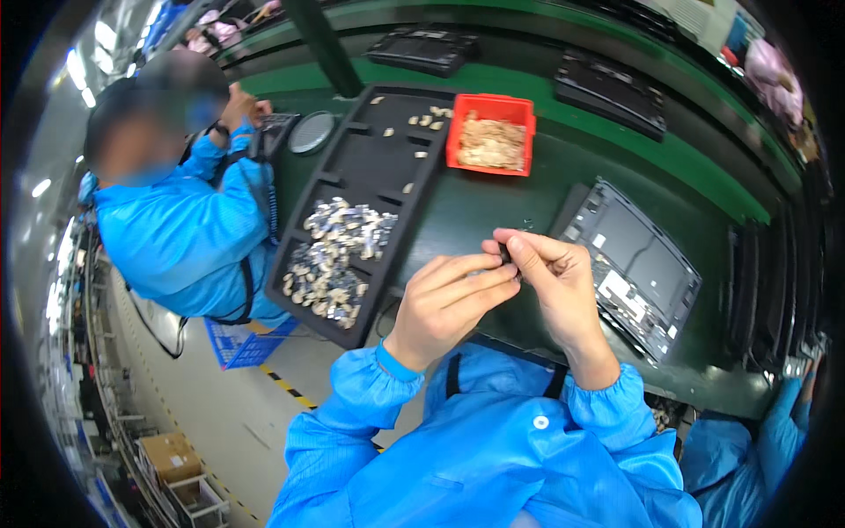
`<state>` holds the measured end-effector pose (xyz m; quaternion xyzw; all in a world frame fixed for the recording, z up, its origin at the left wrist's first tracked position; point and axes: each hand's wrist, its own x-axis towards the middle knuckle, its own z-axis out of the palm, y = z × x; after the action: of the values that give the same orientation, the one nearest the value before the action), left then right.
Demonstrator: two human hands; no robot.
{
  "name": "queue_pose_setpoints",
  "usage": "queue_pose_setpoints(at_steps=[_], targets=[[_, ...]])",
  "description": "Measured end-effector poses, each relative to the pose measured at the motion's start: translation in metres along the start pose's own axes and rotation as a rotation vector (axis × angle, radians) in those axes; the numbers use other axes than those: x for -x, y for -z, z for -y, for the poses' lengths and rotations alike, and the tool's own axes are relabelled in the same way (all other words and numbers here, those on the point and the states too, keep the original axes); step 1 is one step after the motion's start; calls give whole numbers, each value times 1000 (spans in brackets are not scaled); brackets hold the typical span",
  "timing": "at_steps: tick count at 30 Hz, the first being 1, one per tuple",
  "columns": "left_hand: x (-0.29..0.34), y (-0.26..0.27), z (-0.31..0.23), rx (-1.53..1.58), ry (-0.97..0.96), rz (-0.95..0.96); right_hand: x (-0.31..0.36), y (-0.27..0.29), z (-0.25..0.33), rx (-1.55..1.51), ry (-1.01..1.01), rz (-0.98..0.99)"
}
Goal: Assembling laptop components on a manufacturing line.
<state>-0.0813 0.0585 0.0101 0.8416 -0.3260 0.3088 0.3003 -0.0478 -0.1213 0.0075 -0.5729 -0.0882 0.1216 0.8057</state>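
Both hands meet over the dark green bench at the middle of the view. Between the fingertips is a small dark part (505,253), mostly covered, so its kind does not show. My left hand (440,304) pinches it from the left, fingers closed together. From the right, my right hand (562,280) closes thumb and forefinger on the same part. Just right of my right hand lies an opened grey laptop casing (635,260) with white pieces along its near side. To the left, a long black tray (348,163) holds many small metallic pieces (339,255), heaped in its near half.
A red bin (454,150) of small tan pieces stands beyond my hands. Dark laptop casings (609,92) rest farther back, and a row of dark panels (764,282) stands at the right. At left sits a co-worker in blue (180,233), above a blue crate (242,343).
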Motion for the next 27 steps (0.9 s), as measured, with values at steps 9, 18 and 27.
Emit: queue_pose_setpoints(at_steps=[9, 18, 27], targets=[[-41, -61, -43, 987, 724, -280, 54, 69, 9, -682, 6, 224], [-41, -67, -33, 1106, 753, 136, 72, 67, 23, 342, 193, -199], [-33, -75, -30, 860, 691, -129, 62, 59, 20, 391, 149, -271]])
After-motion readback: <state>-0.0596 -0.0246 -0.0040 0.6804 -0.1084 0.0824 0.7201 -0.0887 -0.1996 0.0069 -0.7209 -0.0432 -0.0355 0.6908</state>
